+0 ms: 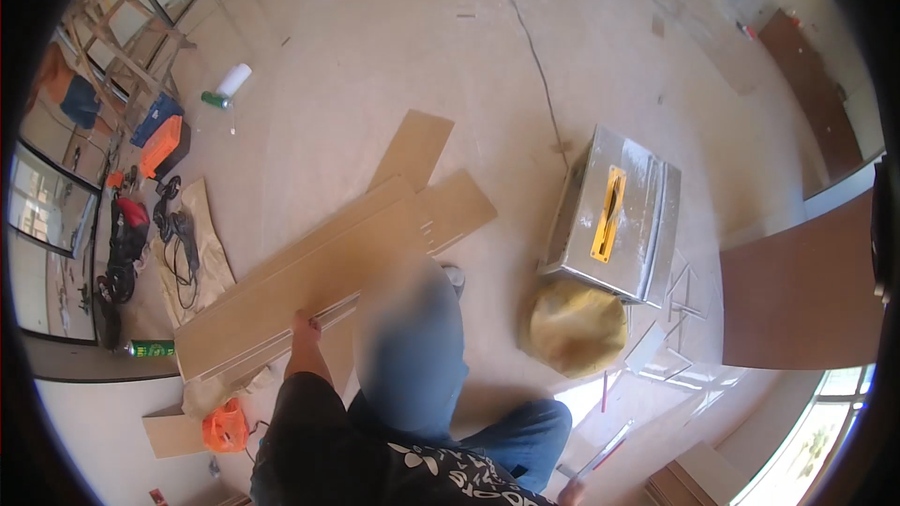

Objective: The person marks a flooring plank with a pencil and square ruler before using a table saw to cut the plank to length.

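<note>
Ok, brown boards [300, 267] = flat on floor in a long stack, running diagonally front-L of the person; 2 shorter boards [412, 148] stick out at the far end. L hand [307, 323] on the near long edge, approx mid-length, fingers partly curled by a thin pale strip; can't tell if it's pinching the strip or just resting. R hand [572, 493] down at bottom edge of view, partly cut off, right at the lower end of a long thin bar [609, 447]; fingers too small/hidden, can't tell how far closed or if it has hold of the bar. Jeans leg [520, 436] bent between the two hands.

R of boards, apart: metal box machine [619, 215] w/ yellow slotted insert on top, cable [539, 65] running off its far side. Yellowish round sack [575, 328] just beside its near end. Thin offcuts [684, 304] on floor R of that, then big brown panel [802, 286].

L side: corded tool [183, 234] on brown paper, orange toolbox [164, 145], green can [152, 348]; orange bag [225, 426] near the stack's near-L end.
</note>
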Available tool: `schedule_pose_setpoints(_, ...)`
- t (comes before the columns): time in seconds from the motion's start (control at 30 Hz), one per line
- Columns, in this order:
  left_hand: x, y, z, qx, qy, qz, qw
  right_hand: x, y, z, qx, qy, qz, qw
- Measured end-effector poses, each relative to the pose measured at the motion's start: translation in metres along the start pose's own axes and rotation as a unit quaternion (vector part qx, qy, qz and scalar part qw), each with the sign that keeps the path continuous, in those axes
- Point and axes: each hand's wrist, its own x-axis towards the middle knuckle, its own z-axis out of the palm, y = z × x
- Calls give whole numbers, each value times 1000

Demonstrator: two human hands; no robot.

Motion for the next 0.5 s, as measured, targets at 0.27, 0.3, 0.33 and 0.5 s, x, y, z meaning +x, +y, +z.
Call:
schedule_pose_setpoints(0.27, 11, -7, 11, -157, -18, 25, 987, -33, -62, -7, 49, -63, -40, 996)
schedule_pose_setpoints(0.3, 13, -5, 11, -119, -15, 45, 992, -26, -71, -12, 57, -62, -51, 995)
schedule_pose_setpoints(0.33, 13, -4, 9, -13, -18, 75, 997, -17, -81, -18, 66, -56, -63, 994)
schedule_pose_setpoints(0.5, -4, 9, -8, 717, 61, 292, 630, 31, -120, -52, 89, -35, -119, 988)
